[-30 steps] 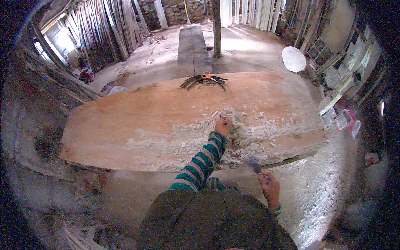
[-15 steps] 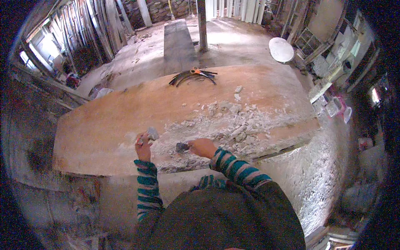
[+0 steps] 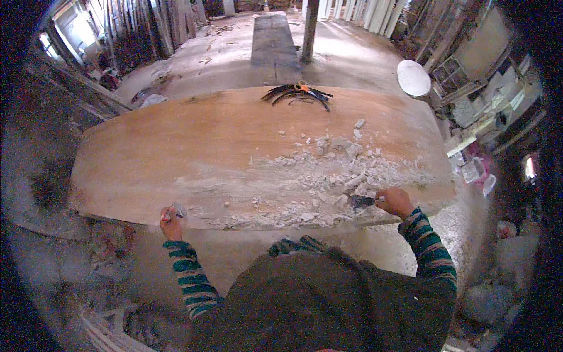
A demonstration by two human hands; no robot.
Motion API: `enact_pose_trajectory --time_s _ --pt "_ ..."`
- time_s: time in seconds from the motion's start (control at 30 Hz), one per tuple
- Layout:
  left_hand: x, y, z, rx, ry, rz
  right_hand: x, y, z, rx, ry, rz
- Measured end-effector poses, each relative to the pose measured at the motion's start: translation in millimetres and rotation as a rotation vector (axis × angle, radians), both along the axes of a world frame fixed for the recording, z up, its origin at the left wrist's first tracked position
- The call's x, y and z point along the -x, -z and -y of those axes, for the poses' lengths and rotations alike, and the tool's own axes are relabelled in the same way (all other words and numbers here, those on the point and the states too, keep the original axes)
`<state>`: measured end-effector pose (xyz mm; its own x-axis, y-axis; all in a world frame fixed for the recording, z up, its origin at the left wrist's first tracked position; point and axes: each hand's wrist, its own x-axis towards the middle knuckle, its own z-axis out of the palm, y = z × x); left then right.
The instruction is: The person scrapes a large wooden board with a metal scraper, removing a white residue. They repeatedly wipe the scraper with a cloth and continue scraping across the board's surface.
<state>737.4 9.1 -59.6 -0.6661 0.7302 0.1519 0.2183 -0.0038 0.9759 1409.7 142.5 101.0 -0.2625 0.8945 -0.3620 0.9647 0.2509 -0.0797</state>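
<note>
My right hand [image 3: 394,202] is closed around the pale handle of a putty knife. Its dark, wide blade [image 3: 360,202] lies at the near edge of the heap of white plaster-like chips [image 3: 346,170]. Over the board's near left edge, my left hand [image 3: 171,222] is closed on a second scraper-like tool, whose grey flat end [image 3: 179,209] points away from me. Its finer shape is blurred. Chips and pale dust are spread over the near middle and right of the large brown wooden board [image 3: 146,141] under both hands.
Orange-handled scissors [image 3: 301,86] rest on a bundle of black strips [image 3: 287,92] at the board's far edge. Beyond stand a dark plank [image 3: 272,47] and a post [image 3: 309,32]. A white round disc [image 3: 413,78] is at the far right, above plastic containers [image 3: 472,170].
My right hand has swept right with the putty knife, from the near middle to the chip heap. The left hand has drawn back left and nearer, still holding its tool. The view has shifted.
</note>
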Motion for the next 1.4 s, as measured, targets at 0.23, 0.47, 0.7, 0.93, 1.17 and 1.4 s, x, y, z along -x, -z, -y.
enact_pose_trajectory --time_s 0.23,0.47,0.7,0.93,1.17,1.4 --pt "-58 -19 -23 -0.078 0.173 0.008 -15 4 14 -0.159 0.026 0.015" --pt "-132 -76 -27 0.137 0.360 -0.182 -49 -15 32 -0.367 0.338 0.247" --pt "-186 -59 -52 0.153 0.395 0.164 100 61 34 -0.260 0.081 -0.440" --pt "-223 -53 -58 0.106 0.598 0.096 84 70 6 -0.211 0.118 -0.248" --pt "-241 -76 -55 0.171 0.580 0.095 1 7 11 -0.339 0.356 -0.004" --pt "-266 -74 -133 0.052 0.512 0.006 133 71 -72 -0.303 0.000 -0.350"
